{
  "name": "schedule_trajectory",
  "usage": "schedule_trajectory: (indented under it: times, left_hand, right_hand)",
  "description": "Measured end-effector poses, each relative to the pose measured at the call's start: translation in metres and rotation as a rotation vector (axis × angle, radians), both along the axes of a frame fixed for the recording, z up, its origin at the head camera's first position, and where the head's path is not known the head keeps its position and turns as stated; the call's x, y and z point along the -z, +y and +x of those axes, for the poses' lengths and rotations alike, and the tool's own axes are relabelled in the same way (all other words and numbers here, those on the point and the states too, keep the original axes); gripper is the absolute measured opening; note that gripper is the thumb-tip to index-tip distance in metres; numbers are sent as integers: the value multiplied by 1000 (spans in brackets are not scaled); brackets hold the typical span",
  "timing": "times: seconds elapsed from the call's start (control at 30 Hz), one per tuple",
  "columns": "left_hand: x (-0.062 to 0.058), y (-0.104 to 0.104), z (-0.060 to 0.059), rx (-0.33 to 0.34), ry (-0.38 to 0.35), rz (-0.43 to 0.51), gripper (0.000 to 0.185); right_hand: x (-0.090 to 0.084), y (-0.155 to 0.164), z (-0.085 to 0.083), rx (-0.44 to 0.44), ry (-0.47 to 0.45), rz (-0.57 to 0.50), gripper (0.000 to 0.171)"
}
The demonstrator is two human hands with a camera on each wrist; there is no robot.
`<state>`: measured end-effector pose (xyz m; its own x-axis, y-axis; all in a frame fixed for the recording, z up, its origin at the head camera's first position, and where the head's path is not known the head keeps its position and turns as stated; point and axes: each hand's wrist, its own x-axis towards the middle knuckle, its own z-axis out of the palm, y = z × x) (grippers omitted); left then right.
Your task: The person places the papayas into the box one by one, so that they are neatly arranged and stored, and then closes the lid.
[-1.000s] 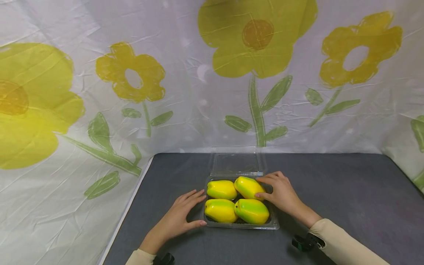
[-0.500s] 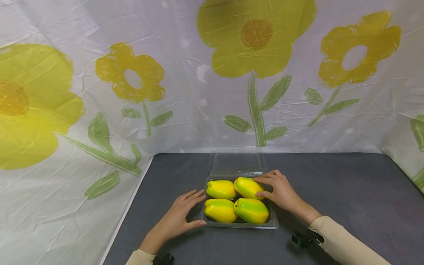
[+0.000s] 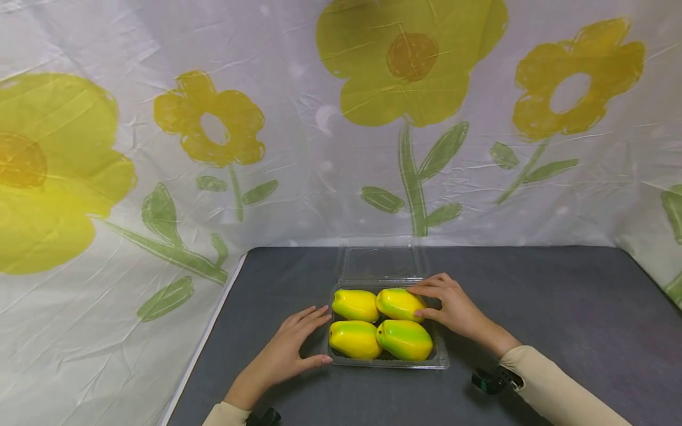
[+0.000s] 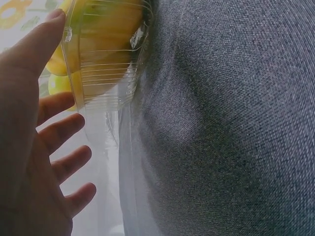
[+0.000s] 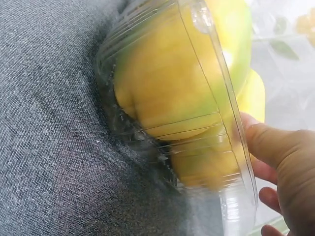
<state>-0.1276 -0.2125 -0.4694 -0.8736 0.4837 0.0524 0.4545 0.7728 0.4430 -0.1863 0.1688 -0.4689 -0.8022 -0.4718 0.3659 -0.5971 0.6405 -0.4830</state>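
A clear plastic clamshell box (image 3: 391,363) holds several yellow-green papayas in two rows, its lid (image 3: 380,260) lying back. My right hand (image 3: 453,305) has its thumb and fingers round the right end of the back right papaya (image 3: 396,303). In the right wrist view the thumb (image 5: 268,140) reaches over the box rim, and the lower fingers are partly hidden. My left hand (image 3: 285,349) is spread beside the box's left side, holding nothing. Its thumb (image 4: 42,39) and index finger lie at the rim in the left wrist view.
A dark grey cloth (image 3: 533,296) covers the table under the box. Behind it hangs a white sheet (image 3: 303,195) printed with yellow flowers. Dark wrist devices (image 3: 487,381) sit at both cuffs.
The back right papaya has turned from a slant to nearly level, in line with its left neighbour. My right hand shifted slightly with it; the left hand has stayed in place.
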Motion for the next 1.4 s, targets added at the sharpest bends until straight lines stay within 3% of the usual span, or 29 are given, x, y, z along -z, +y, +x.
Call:
schedule_trajectory:
  times: [0.5,0.77,1.1,1.4]
  left_hand:
    - [0,-9,-4,-9,11,38,83]
    - [-3,-16,-14,-10,50,72,81]
    - [-2,-27,-39,-93,-49,168,80]
    - [15,-21,-77,-97,-99,270,76]
  right_hand:
    - [-9,9,4,10,17,-7,53]
    - [-22,21,8,38,36,-5,53]
    - [-19,38,-7,118,-48,-81,59]
    - [-5,45,-35,188,-230,-137,72]
